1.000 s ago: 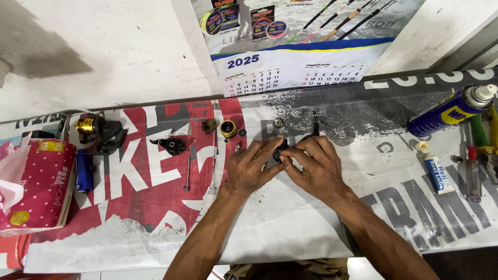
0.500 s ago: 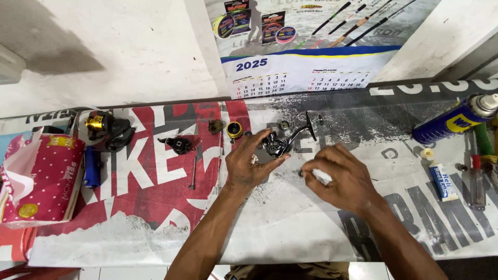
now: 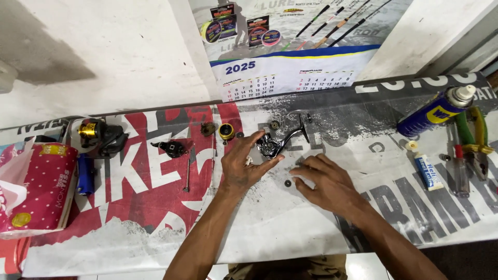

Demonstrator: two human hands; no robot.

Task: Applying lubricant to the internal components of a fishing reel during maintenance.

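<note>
1. The fishing reel body (image 3: 270, 145) is a small, dark metal piece with shiny silver parts, sitting on the counter (image 3: 155, 228) just behind the middle of the work area, on a grey and white patch of the printed banner covering.
2. A slim, curved crank handle (image 3: 296, 130) sticks out of it, running up and to the right toward the wall; that line from the body at lower left to the handle tip at upper right is the reel's long axis.
3. The left hand (image 3: 241, 166) has its grip closed on the reel body, fingers over its left and near sides and the thumb tucked beneath.
4. The right hand (image 3: 327, 181) lies flat on the counter just right of the reel, fingers spread and pointing left; its grip is open and holds nothing.
5. A small dark washer (image 3: 288, 183) rests on the counter just off the right fingertips, between the two hands.
6. Left of the reel lie a gold spool piece (image 3: 226, 131), a small brownish gear (image 3: 208, 128), a black part (image 3: 171, 149) and a thin metal shaft (image 3: 187, 173).
7. Farther left sit a second black and gold reel (image 3: 98, 136) and a pink dotted tissue packet (image 3: 36, 194).
8. Well to the right are a blue spray can (image 3: 433, 111), a small grease tube (image 3: 428, 172) and green-handled pliers (image 3: 474, 137).
9. A calendar poster (image 3: 285, 72) hangs on the wall behind.
</note>
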